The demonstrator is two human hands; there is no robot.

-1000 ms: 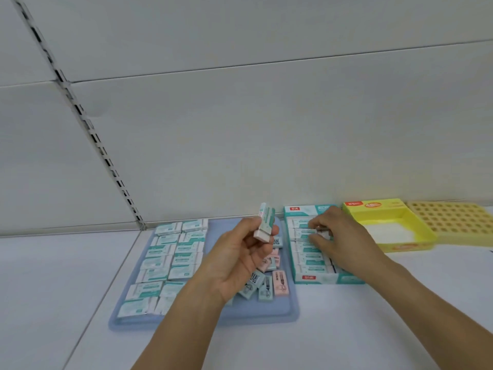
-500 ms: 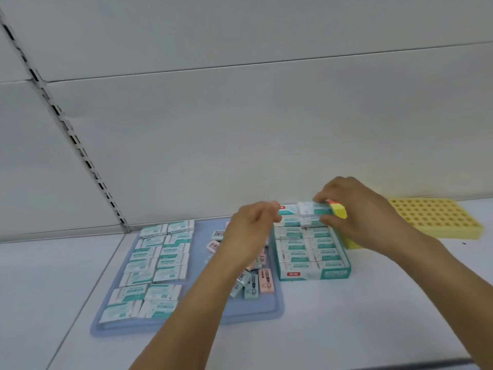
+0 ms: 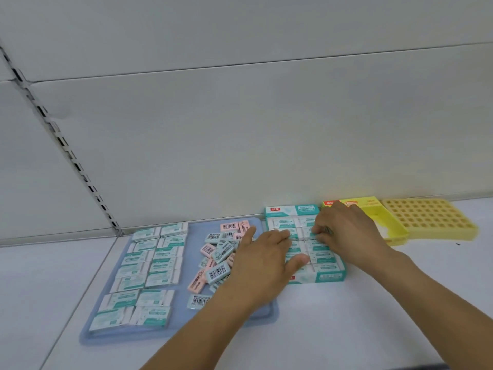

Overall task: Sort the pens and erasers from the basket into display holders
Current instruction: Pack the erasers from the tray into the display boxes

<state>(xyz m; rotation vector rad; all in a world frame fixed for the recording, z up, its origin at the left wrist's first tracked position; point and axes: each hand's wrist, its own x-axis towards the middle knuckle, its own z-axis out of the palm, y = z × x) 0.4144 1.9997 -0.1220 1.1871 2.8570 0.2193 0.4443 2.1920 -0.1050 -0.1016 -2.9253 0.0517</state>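
A teal display box (image 3: 324, 276) of teal-and-white erasers stands right of a blue tray (image 3: 192, 236). My left hand (image 3: 262, 259) lies flat over the box's left column, its fingers stretched out and pressing on the erasers there. My right hand (image 3: 346, 231) is over the right column, and its curled fingertips pinch a teal eraser (image 3: 309, 231) seated in the box. In the tray, loose pink and blue erasers (image 3: 217, 253) form a pile just left of my left hand. Neat rows of teal-and-white erasers (image 3: 149, 265) fill the tray's left side.
A yellow box (image 3: 373, 208) with a white inside stands right behind my right hand. A yellow holder with a grid of holes (image 3: 426, 220) is at the far right. All of it sits on a white shelf against a white back wall with a slotted rail (image 3: 66, 148) at the left.
My left hand carried an eraser from above the tray to the teal box and now lies flat on the box without it. My right hand stayed on the box's erasers.
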